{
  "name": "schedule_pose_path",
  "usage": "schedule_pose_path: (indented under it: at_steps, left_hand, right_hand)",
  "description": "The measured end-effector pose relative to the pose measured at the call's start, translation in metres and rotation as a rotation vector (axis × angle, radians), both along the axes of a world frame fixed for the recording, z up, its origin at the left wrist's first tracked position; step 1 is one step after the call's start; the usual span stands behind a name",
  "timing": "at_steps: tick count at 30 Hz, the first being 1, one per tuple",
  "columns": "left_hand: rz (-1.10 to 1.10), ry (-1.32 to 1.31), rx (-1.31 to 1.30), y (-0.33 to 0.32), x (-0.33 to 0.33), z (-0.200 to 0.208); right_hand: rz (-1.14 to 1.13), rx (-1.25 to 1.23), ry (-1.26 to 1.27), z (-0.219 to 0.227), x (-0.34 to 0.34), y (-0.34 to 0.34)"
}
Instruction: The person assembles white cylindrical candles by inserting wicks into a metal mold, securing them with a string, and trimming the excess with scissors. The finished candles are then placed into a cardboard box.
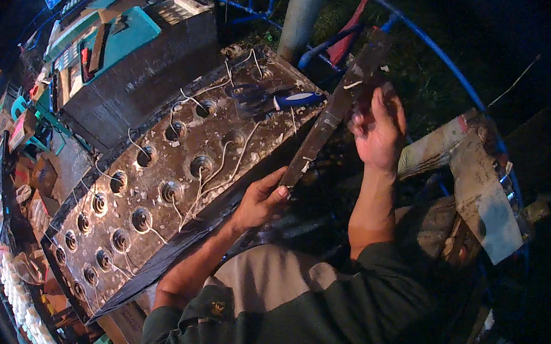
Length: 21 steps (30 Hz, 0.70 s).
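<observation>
My left hand (264,201) is closed around the near end of a long, dark, flat bar (315,135), which slants up to the right. Short white cord ends poke out of the bar in several places. Close to the bar's right side, my right hand (380,132) is raised, palm in view, with its fingers loosely bent and apart; nothing shows in it. Left of both hands lies a wide, brown metal mould (218,192) with rows of round holes. White cords (224,160) come out of many holes. A blue-and-white handled tool (298,99) rests on the mould's far right corner.
Behind the mould stands a dark metal box (147,78) with a teal tray (136,36) on top. A grey post (301,20) and a curved blue rail (435,44) rise at the right. Stacked white pieces (23,302) line the far left. Cardboard (487,198) hangs at right.
</observation>
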State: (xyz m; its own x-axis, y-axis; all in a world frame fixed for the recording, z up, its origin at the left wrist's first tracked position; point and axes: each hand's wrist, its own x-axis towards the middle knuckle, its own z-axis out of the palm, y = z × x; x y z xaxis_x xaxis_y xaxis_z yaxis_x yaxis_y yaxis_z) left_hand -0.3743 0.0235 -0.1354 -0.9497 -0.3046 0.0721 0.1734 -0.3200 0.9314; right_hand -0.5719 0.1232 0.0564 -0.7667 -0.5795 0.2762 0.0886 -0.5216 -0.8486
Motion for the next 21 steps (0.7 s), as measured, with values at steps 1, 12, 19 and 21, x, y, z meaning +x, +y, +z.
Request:
schedule_pose_path:
  at_steps: [1, 12, 19, 21]
  left_hand:
    - [0.002, 0.019, 0.017, 0.004, 0.000, 0.000]
    - [0.005, 0.076, -0.007, -0.002, 0.005, 0.012]
    - [0.011, 0.073, -0.054, -0.005, 0.008, 0.040]
    - [0.003, 0.061, -0.023, -0.004, 0.011, 0.045]
  right_hand:
    - [-0.074, 0.068, 0.132, 0.000, -0.001, -0.005]
    - [0.429, -0.315, 0.097, -0.019, -0.025, 0.006]
    - [0.209, 0.392, 0.686, -0.041, 0.045, 0.012]
    - [0.069, 0.522, 1.085, -0.036, 0.043, 0.014]
